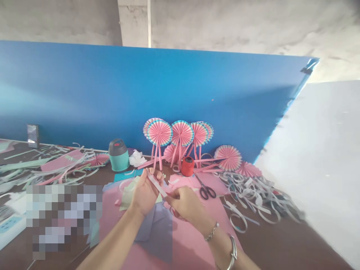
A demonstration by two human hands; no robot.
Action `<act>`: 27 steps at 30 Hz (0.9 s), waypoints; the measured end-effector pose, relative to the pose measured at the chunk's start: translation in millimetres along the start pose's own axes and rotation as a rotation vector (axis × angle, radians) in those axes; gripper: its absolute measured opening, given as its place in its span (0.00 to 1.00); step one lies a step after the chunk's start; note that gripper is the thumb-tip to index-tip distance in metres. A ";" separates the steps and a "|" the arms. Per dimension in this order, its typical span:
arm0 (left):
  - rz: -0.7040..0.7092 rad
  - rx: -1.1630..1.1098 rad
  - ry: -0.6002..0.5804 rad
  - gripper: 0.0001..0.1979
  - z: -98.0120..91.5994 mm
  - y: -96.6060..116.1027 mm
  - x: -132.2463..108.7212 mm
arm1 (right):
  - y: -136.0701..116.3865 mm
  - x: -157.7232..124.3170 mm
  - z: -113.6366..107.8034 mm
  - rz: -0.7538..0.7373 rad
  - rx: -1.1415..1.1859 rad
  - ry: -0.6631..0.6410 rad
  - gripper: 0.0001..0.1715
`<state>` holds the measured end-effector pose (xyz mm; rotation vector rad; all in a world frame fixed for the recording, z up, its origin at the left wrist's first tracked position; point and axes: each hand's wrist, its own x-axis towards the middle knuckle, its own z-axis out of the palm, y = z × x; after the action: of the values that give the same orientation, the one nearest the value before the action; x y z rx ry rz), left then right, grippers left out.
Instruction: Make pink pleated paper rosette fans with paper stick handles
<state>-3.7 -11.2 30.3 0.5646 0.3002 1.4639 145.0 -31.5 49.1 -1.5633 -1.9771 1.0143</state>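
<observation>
A narrow whitish paper strip point(156, 184) runs slantwise between my two hands. My left hand point(146, 193) is closed on its upper end, thumb along the strip. The lower end sits pinched between thumb and fingers of my right hand point(188, 205). A small reddish loop point(173, 212) shows under the right fingers; I cannot make out what it is. Beneath both hands lie pink paper sheets point(202, 232) and grey-purple paper point(157, 240). Black-handled scissors point(207, 192) rest on pink paper beyond my right hand.
Pleated pink paper fans point(159, 133) lean against the blue partition point(180, 82). In front stand a red spool-like object point(187, 166) and a teal container with dark lid point(118, 155). Heaps of curled paper strips point(253, 193) lie right and left. A power strip point(11, 228) sits at left.
</observation>
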 end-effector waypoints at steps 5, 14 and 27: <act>0.001 -0.025 -0.031 0.12 1.4 -1.6 -0.2 | 2.4 1.7 1.1 0.026 0.040 -0.005 0.20; 0.036 0.073 -0.022 0.06 -5.9 -7.5 4.3 | 3.8 0.8 1.9 0.018 0.063 -0.022 0.21; -0.017 0.150 -0.015 0.06 -7.1 -6.6 2.7 | -5.3 -1.1 -11.0 0.072 -0.001 0.007 0.23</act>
<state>-1.5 -7.4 21.3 0.6915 0.4042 1.4273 149.7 -30.0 60.3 -1.6472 -1.9290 1.0346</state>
